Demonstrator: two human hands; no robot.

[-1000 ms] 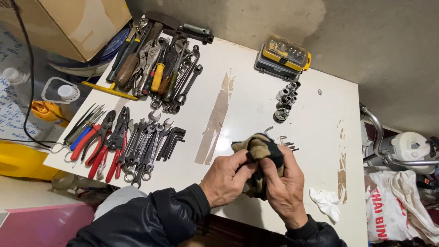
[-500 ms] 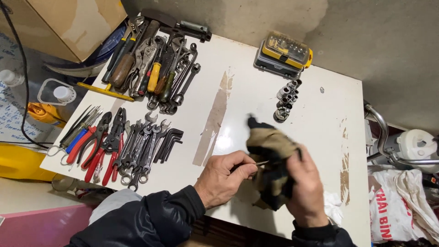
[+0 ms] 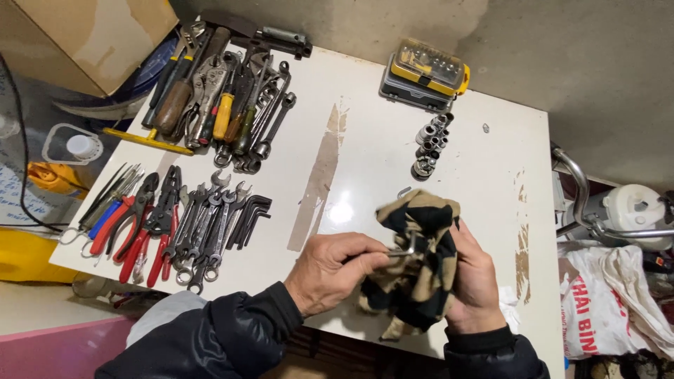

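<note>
White table point(image 3: 393, 140): tools are laid out in rows. Striped rag point(image 3: 414, 260): bunched in the right hand point(image 3: 477, 281) at the near edge. Small metal tool point(image 3: 400, 251): pinched by the left hand point(image 3: 333, 270); could be dropped if snagged by cloth.

Tan-and-black cloth over a white desk of coloured tools

The cloth point(image 3: 414, 267) is patterned in tan and black patches; the desk point(image 3: 393, 140) is white with brown worn streaks. The pliers point(image 3: 140, 224) have red and blue handles, the wrenches point(image 3: 210, 221) are grey metal, one screwdriver point(image 3: 223, 116) has a yellow-orange handle, and the bit case point(image 3: 425, 74) is yellow and grey.
</note>
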